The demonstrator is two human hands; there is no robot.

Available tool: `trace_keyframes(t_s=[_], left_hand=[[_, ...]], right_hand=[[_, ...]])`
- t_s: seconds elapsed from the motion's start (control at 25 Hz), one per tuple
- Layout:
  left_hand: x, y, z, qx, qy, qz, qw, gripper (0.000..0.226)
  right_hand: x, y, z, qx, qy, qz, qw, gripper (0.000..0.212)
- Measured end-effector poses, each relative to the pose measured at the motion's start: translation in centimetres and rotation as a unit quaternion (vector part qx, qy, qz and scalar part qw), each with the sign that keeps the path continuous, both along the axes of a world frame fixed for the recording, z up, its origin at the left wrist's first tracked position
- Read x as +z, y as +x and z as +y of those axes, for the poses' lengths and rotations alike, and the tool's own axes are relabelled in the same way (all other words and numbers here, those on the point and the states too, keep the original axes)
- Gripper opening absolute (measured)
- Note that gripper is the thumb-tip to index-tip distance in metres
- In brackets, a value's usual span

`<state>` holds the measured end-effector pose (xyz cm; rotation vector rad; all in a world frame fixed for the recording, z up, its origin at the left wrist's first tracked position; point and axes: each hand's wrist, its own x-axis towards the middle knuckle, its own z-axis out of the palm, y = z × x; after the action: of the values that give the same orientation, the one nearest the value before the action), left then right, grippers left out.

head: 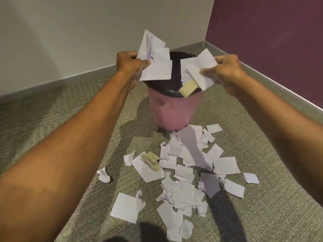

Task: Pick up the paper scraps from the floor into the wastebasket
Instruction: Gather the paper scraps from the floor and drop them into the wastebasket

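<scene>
Grey-green carpet (52, 110) is bounded by white and purple walls; no writing can be read anywhere. Both arms are stretched forward over a pink wastebasket (172, 111). White paper scraps (154, 64) are clenched in the left hand (130, 64), more in the right hand (225, 70). Further scraps (185, 172) are scattered on the floor just before the wastebasket.
</scene>
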<state>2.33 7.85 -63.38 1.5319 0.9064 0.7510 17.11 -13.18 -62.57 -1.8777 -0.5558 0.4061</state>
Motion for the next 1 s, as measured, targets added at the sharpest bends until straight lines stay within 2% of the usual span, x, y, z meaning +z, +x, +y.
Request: trace_keyframes(t_s=[0.24,0.36,0.52,0.6,0.68,0.72,0.8,0.88,0.92,1.0], left_hand=[[-0.4,4.7,0.2,0.001,0.038,0.122,0.992,0.05],[-0.7,5.4,-0.2,-0.005,0.026,0.121,0.992,0.048],[-1.3,5.5,0.1,-0.005,0.044,0.107,0.993,0.035],[-1.4,5.1,0.0,-0.002,0.064,0.102,0.993,0.025],[-1.6,4.3,0.1,0.008,0.077,0.078,0.994,0.02],[-1.5,3.7,0.0,0.016,0.088,0.068,0.994,0.02],[-1.8,2.1,-0.1,0.048,0.11,0.041,0.992,0.019],[-3.2,-0.5,-1.0,0.114,0.127,0.018,0.985,0.031],[-4.7,-1.9,-1.7,0.158,0.124,0.02,0.979,0.037],[-9.3,-5.0,-2.8,0.207,0.075,0.072,0.973,0.032]], right_hand=[[-0.8,1.5,3.2,-0.046,-0.024,0.007,0.999,0.035],[-1.3,2.2,3.7,-0.042,-0.037,0.01,0.998,0.038],[-1.7,2.8,4.3,-0.042,-0.011,0.053,0.998,0.043],[-1.8,2.8,4.3,-0.046,0.018,0.073,0.996,0.031],[-2.0,2.3,4.1,-0.058,0.038,0.058,0.996,0.008],[-2.1,1.8,3.8,-0.066,0.044,0.036,0.996,0.005],[-2.6,0.3,2.6,-0.076,0.05,-0.023,0.996,0.015],[-3.7,-1.8,0.6,-0.06,0.043,-0.076,0.994,0.014],[-4.8,-2.7,-0.5,-0.042,0.029,-0.09,0.995,0.012],[-8.1,-4.1,-2.7,0.001,-0.038,-0.072,0.997,0.01]])
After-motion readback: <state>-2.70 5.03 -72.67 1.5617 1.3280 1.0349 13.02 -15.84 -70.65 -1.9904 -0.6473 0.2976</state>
